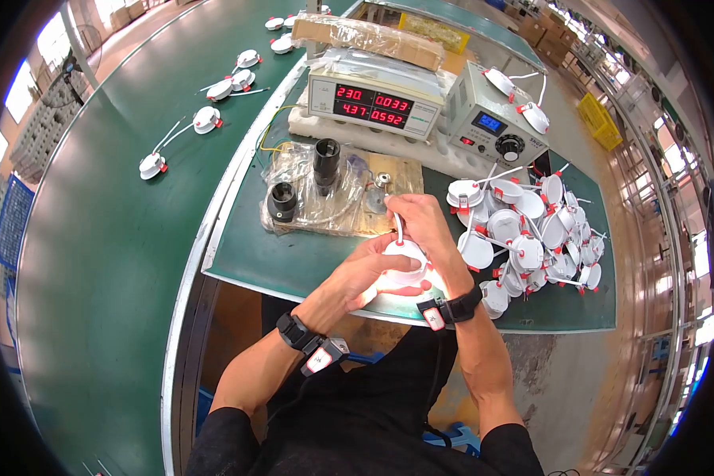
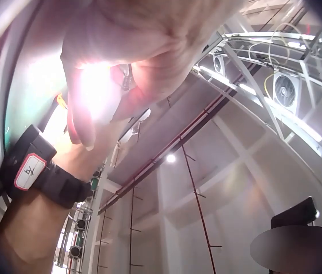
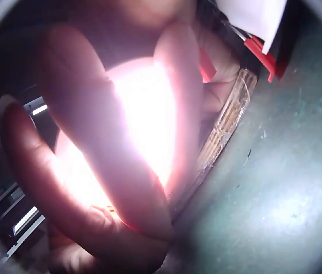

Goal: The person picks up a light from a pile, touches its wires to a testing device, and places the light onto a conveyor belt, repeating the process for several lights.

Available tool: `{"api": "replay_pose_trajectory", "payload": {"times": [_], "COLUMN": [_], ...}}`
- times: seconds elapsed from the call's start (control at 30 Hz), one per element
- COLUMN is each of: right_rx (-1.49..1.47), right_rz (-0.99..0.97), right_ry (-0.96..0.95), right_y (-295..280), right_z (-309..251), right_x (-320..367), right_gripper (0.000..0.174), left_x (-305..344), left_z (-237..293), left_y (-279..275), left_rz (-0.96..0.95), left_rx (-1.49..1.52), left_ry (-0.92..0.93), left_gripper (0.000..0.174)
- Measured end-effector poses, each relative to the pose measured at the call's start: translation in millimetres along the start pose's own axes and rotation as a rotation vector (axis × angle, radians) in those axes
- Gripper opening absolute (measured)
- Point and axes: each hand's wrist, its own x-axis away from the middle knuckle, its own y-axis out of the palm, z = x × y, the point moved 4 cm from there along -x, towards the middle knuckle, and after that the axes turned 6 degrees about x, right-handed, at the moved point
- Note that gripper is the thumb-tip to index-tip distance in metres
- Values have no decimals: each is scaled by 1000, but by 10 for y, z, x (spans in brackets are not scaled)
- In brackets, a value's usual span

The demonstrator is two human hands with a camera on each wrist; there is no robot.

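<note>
While the meter shows 230, 0033, 437, 0592, left hand and right hand fingers clasp a lit lamp.

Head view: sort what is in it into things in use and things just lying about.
In use:
- lit lamp, held by left hand and right hand
- its white lead
- meter, digits lit, probably

Lying about:
- lamp pile
- belt lamps
- black sockets
- supply box, role unclear
</note>
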Motion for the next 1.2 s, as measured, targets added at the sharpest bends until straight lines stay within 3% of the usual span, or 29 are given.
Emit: {"api": "replay_pose_trajectory", "payload": {"times": [1.2], "right_rx": [-12], "right_rz": [-7], "right_ry": [-8], "right_y": [6], "right_z": [67], "right_x": [-44], "right_gripper": [29], "left_x": [4], "left_z": [4], "left_y": [-1], "left_rz": [-9], "left_rx": [83], "left_ry": [-39], "left_gripper": [43]}}
